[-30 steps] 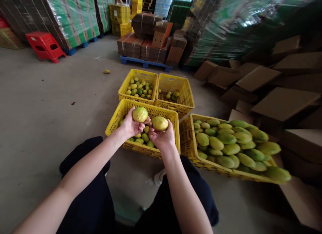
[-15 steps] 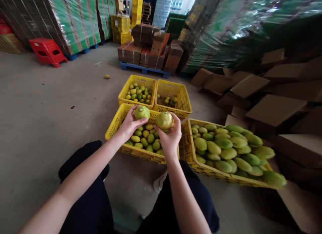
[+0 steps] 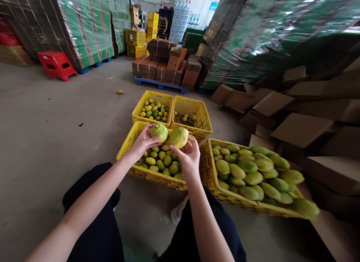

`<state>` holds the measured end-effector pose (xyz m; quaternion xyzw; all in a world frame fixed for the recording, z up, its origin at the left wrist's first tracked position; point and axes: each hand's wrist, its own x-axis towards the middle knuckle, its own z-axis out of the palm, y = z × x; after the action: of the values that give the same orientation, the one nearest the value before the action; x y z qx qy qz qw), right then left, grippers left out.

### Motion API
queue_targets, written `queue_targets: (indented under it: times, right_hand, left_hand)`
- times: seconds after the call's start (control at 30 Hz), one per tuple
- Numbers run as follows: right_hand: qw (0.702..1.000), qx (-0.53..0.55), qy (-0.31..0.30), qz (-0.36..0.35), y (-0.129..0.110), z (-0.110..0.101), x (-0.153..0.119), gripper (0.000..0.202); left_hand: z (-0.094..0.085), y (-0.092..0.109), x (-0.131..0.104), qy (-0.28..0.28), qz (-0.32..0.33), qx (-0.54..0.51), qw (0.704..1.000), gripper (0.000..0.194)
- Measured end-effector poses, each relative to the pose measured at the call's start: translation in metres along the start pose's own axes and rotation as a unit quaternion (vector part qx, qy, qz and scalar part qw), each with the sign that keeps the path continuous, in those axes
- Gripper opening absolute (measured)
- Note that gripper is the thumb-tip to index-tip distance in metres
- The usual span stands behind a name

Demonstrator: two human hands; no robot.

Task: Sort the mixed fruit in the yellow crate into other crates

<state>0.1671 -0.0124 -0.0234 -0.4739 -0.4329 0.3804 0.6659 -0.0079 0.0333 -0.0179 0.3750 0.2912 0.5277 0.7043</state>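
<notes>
My left hand (image 3: pixel 145 142) is closed around a green papaya (image 3: pixel 159 131), its stem end facing up. Beside it, my right hand (image 3: pixel 189 154) grips a yellower papaya (image 3: pixel 178 137) that lies tilted across the fingers, its long side showing. Both fruits are held close together above a yellow crate (image 3: pixel 125 143) in which several green and yellow papayas (image 3: pixel 167 160) lie. To the right stands another yellow crate (image 3: pixel 209 168), heaped with larger papayas (image 3: pixel 254 178). My hands and the held fruits hide part of the near crate.
Behind stand two more yellow crates, one with many fruits (image 3: pixel 153 110), the other (image 3: pixel 206 115) with a few. Flattened cartons (image 3: pixel 302 130) are piled at right. A red stool (image 3: pixel 57 65), a loose fruit (image 3: pixel 120 92) and a blue pallet (image 3: pixel 160 85) with cardboard are on the floor.
My right hand has turned its papaya from end-on to lengthwise and brought it nearer the left one. The left hand keeps its hold. The view has tipped up slightly.
</notes>
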Motion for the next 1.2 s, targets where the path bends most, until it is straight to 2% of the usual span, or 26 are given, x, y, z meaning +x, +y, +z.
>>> queue_targets:
  times: [0.1, 0.23, 0.47, 0.57, 0.67, 0.73, 0.9, 1.0, 1.1, 1.2]
  right_hand:
    - [0.999, 0.034, -0.016, 0.039, -0.004, -0.003, 0.003, 0.053]
    - [0.996, 0.019, -0.018, 0.083, -0.004, -0.006, 0.003, 0.053]
    - [0.98, 0.105, 0.017, 0.167, 0.0, -0.005, 0.004, 0.047]
    - [0.972, 0.12, 0.007, 0.203, 0.003, -0.002, 0.005, 0.045]
    - [0.967, 0.109, -0.015, 0.232, 0.008, 0.005, 0.002, 0.043]
    - [0.968, 0.097, -0.022, 0.232, 0.011, 0.011, -0.001, 0.043]
    - [0.976, 0.092, -0.015, 0.199, 0.016, 0.02, -0.005, 0.049]
    - [0.973, 0.101, -0.003, 0.207, 0.016, 0.021, -0.006, 0.044]
    - [0.975, 0.113, 0.003, 0.192, 0.015, 0.022, -0.007, 0.039]
    - [0.98, 0.108, -0.008, 0.165, 0.012, 0.019, -0.007, 0.039]
  left_hand:
    - [-0.002, 0.003, 0.001, 0.005, -0.018, -0.002, 1.0, 0.059]
    - [-0.008, 0.001, 0.006, 0.012, -0.047, 0.012, 0.999, 0.057]
    - [-0.013, -0.008, 0.011, 0.103, -0.081, -0.024, 0.991, 0.047]
    - [-0.009, -0.014, 0.012, 0.133, -0.12, -0.047, 0.983, 0.041]
    - [-0.004, -0.021, 0.014, 0.141, -0.14, -0.05, 0.979, 0.044]
    - [-0.003, -0.026, 0.013, 0.117, -0.126, -0.024, 0.985, 0.048]
    - [-0.001, -0.027, 0.004, 0.068, -0.024, 0.095, 0.993, 0.059]
    - [0.002, -0.025, 0.002, 0.065, 0.008, 0.087, 0.994, 0.06]
    - [0.003, -0.023, 0.004, 0.084, 0.003, 0.033, 0.996, 0.062]
    - [0.001, -0.02, 0.008, 0.066, -0.047, -0.003, 0.997, 0.06]
